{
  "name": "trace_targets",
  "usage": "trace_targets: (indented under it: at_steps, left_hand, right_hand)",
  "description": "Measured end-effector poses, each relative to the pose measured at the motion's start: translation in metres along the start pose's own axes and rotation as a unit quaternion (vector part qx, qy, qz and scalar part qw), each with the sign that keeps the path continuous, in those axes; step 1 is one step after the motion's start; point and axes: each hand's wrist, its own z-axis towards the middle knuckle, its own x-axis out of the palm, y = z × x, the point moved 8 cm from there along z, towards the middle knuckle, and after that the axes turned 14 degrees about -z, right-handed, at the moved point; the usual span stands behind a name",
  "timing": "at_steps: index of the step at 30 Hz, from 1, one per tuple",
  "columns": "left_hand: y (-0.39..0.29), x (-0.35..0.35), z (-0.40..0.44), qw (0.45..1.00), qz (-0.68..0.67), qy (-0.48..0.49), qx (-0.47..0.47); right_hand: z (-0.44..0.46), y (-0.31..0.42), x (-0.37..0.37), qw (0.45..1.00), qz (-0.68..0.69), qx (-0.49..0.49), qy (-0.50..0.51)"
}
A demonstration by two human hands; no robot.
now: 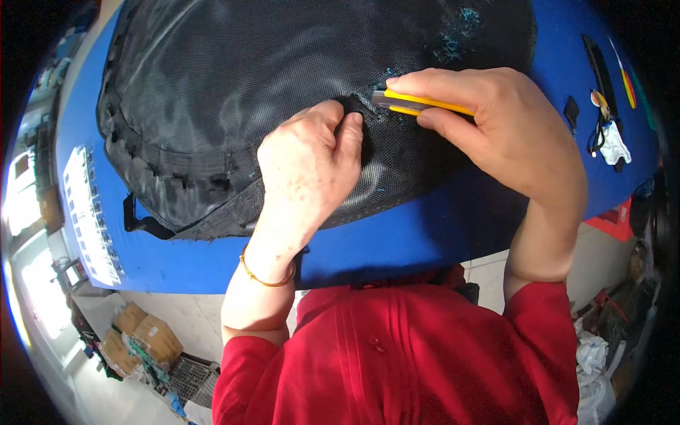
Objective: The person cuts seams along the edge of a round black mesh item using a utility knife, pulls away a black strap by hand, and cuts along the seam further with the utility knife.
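Note:
A large black mesh-fabric piece (234,78) lies across the blue table. My left hand (312,156) is closed on a fold of that fabric near its middle. In my right hand (489,120) is a small yellow-handled cutting tool (418,104), pinched between thumb and fingers, its tip against the fabric just right of my left hand. Blue-green thread scraps (453,42) cling to the fabric above and around the tool.
The blue table (453,234) bears a white patterned sheet (88,212) at left. At right lie a yellow-red tool (627,86), a black strip (598,67) and a small white item (615,145). Cardboard boxes (152,336) stand on the floor at lower left.

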Motion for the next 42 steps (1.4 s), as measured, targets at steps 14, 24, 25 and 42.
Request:
trace_targets:
  at_steps: [14, 24, 25, 42]
  left_hand:
    - [0.001, -0.001, 0.0, 1.0, -0.004, 0.004, -0.006]
    - [0.002, -0.002, 0.0, 1.0, -0.016, 0.005, 0.004]
    - [0.002, -0.001, 0.0, 1.0, -0.014, 0.009, 0.003]
    - [0.003, -0.001, 0.0, 1.0, -0.013, 0.0, 0.015]
  right_hand:
    - [0.001, -0.001, 0.001, 1.0, -0.007, 0.009, -0.004]
    - [0.006, 0.0, 0.001, 0.998, 0.039, 0.017, -0.037]
    - [0.007, 0.0, 0.002, 0.998, 0.037, 0.017, -0.04]
    - [0.005, 0.007, 0.009, 0.998, 0.054, 0.031, -0.017]
